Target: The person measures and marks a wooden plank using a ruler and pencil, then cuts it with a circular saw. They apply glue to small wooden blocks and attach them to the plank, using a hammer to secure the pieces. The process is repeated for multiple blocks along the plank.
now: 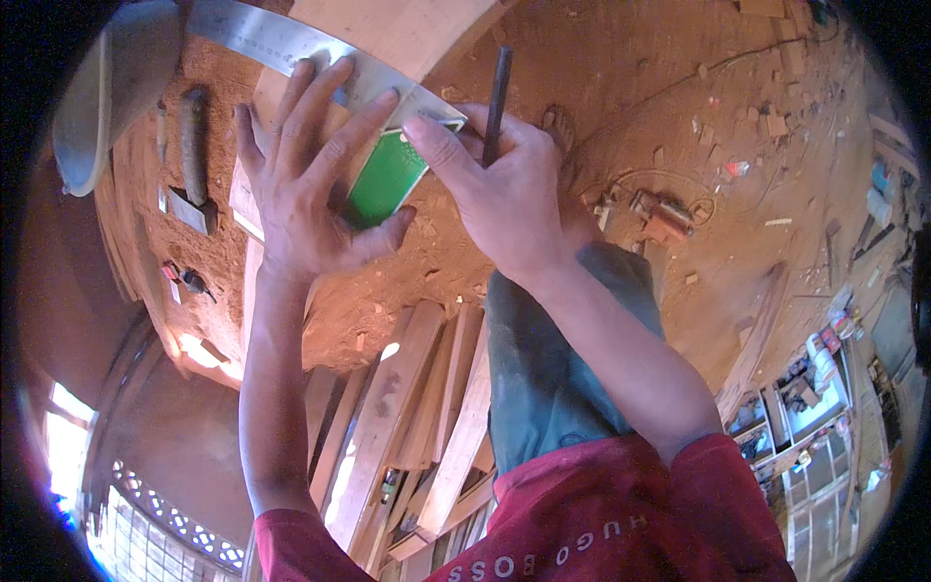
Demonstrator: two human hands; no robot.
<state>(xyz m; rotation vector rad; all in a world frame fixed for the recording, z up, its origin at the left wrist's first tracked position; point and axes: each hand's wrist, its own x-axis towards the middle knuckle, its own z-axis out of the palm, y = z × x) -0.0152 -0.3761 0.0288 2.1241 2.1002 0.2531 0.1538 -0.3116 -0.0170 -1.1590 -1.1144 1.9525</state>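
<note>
Red-brown earth floor (621,92) spreads across the right of the frame, scattered with scraps but giving my right arm room to swing, while stacked planks (417,388) crowd the lower centre, left of my leg. A pale board (398,29) runs out of the frame at upper centre, its right edge a curved line beyond which there is only floor.

Across it, at upper left to centre, lies a metal square (276,41) with a green stock (386,179). The blade looks thin, stiff and probably slick, light enough to skid if pressed unevenly; the stock seems the surer hold, the blade's long edges less kind to fingers.

My left hand (310,189) is spread wide, fingertips down on the blade, thumb by the lower end of the stock, grasping nothing. My right hand (509,194) is closed around an upright dark stick (498,102), probably a pencil, its lower end hidden from this view; my thumb tip reaches the square's corner.
</note>
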